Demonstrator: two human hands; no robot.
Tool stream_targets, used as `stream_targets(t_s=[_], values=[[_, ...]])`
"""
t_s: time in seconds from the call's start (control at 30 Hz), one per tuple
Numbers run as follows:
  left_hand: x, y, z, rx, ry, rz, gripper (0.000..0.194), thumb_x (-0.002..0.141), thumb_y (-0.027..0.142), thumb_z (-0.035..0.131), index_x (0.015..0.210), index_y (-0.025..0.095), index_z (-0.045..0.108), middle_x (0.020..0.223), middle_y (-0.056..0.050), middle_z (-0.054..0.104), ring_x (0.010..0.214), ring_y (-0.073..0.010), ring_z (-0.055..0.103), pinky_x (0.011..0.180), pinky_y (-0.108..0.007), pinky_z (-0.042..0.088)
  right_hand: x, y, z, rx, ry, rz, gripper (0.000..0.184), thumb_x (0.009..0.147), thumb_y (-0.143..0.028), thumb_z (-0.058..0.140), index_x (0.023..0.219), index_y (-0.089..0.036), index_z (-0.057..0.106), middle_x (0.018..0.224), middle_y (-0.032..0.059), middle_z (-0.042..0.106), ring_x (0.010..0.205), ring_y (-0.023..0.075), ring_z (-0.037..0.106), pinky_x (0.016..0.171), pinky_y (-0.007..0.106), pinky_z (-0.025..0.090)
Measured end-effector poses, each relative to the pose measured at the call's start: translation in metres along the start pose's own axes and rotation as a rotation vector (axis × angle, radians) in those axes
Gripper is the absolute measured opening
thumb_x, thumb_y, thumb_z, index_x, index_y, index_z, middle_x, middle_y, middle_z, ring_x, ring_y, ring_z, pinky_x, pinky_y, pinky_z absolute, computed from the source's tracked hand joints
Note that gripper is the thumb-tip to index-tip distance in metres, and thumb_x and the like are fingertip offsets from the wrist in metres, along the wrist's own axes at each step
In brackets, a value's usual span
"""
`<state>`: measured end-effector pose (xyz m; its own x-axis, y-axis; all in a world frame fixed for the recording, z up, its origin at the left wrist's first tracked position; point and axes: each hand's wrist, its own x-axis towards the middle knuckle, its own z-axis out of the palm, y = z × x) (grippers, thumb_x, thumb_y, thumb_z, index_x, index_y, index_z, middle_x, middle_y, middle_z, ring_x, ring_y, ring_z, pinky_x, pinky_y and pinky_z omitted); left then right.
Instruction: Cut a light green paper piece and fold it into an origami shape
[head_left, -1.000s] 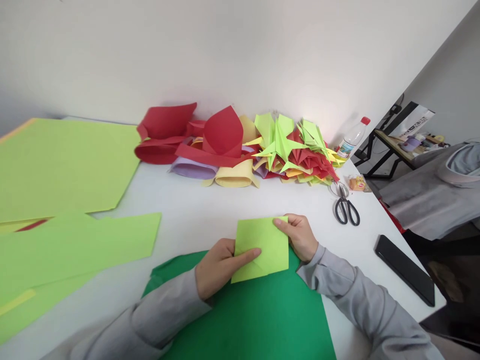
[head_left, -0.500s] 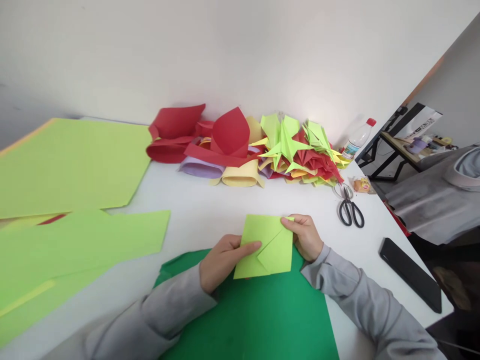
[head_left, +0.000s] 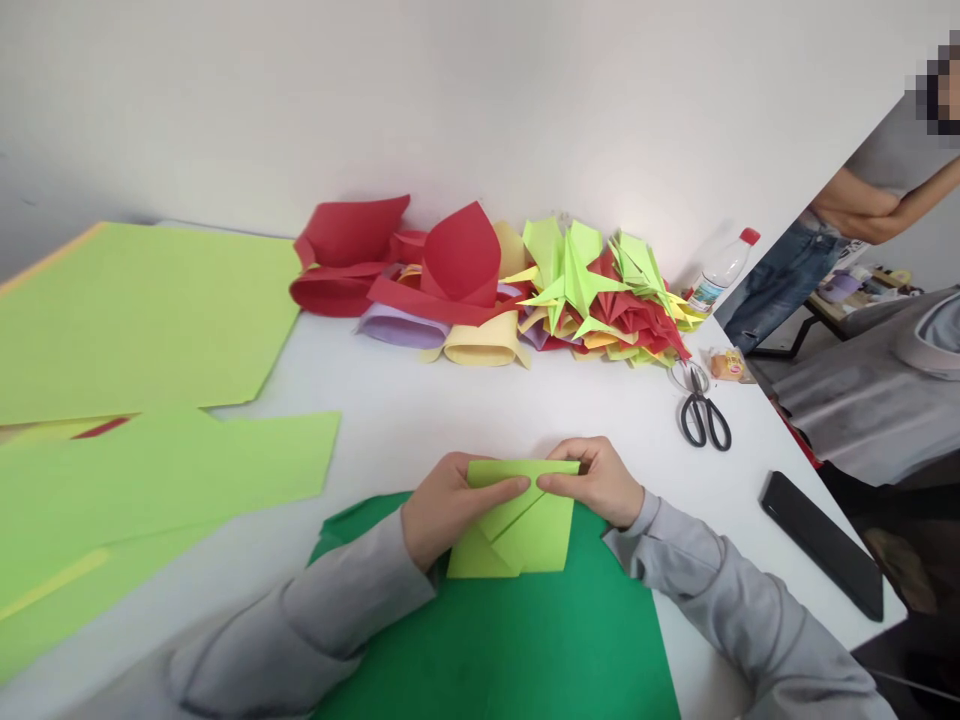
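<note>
A folded square of light green paper (head_left: 525,540) is pinched between both hands above a dark green sheet (head_left: 510,640). My left hand (head_left: 450,505) grips its left side, the thumb lying across the front. At the upper right, my right hand (head_left: 600,480) holds the top edge, thumb in front and fingers behind. The two thumb tips are close together near the top middle. A diagonal flap shows on the paper's face, and its top edge is bent over. The fingers behind the paper are partly hidden.
Light green sheets (head_left: 150,320) cover the left. Red rolled paper (head_left: 457,260) and folded paper stars (head_left: 574,285) lie along the wall. Scissors (head_left: 701,415), a plastic bottle (head_left: 724,270), a wrapped snack (head_left: 727,364) and a black phone (head_left: 821,545) are at right. A person (head_left: 862,210) stands beyond.
My right hand has shifted in along the top edge, its thumb now beside the left thumb. The paper has tilted and its top edge bends over. A person has come into view at right.
</note>
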<state>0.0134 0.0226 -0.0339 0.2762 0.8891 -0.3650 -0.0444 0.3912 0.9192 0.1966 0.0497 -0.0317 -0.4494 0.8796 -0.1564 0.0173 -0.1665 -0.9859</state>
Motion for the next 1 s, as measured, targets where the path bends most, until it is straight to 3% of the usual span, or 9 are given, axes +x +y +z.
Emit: stream_targets(t_s=[0.13,0.3,0.53,0.77,1.0], values=[[0.003,-0.004,0.0,0.119,0.021,0.04,0.025,0.062,0.039,0.073,0.064,0.015,0.073,0.053,-0.003,0.068,0.051,-0.0208,0.062,0.045,-0.028,0.046,0.0,0.004,-0.001,-0.17,-0.025,-0.011,0.023,0.063,-0.033,0.075,0.064,-0.013,0.064,0.055,-0.0039,0.057,0.05,0.007,0.046,0.049,0.02,0.035],[0.002,-0.005,0.0,0.123,0.028,0.077,0.023,0.061,0.038,0.073,0.061,0.015,0.071,0.053,-0.003,0.067,0.05,-0.0202,0.061,0.045,-0.028,0.046,0.002,0.004,-0.005,-0.176,-0.056,0.023,0.028,0.06,-0.038,0.077,0.061,-0.013,0.064,0.051,-0.0047,0.056,0.047,0.0066,0.046,0.047,0.02,0.035],[-0.002,0.001,0.001,0.021,0.044,0.007,0.027,0.058,0.04,0.075,0.065,0.014,0.072,0.06,-0.007,0.071,0.059,-0.0262,0.067,0.052,-0.033,0.052,0.005,0.0,-0.013,0.004,-0.07,0.118,0.033,0.054,-0.039,0.081,0.058,-0.014,0.061,0.043,-0.0037,0.058,0.036,0.0099,0.054,0.035,0.018,0.039],[-0.002,0.004,-0.001,-0.09,0.109,-0.039,0.025,0.046,0.033,0.081,0.061,0.014,0.074,0.059,-0.007,0.073,0.053,-0.0234,0.064,0.048,-0.031,0.052,0.009,0.008,-0.019,0.194,-0.053,0.082,0.021,0.056,-0.027,0.077,0.057,-0.012,0.062,0.045,0.001,0.063,0.031,0.0094,0.053,0.03,0.017,0.042],[-0.003,0.008,-0.002,-0.288,0.135,-0.076,0.021,0.044,0.028,0.081,0.058,0.015,0.073,0.049,-0.004,0.067,0.044,-0.0198,0.061,0.043,-0.028,0.049,0.013,0.01,-0.032,0.321,0.065,0.058,0.014,0.053,-0.022,0.072,0.052,-0.015,0.06,0.036,-0.0024,0.057,0.025,0.0081,0.047,0.024,0.014,0.035]])
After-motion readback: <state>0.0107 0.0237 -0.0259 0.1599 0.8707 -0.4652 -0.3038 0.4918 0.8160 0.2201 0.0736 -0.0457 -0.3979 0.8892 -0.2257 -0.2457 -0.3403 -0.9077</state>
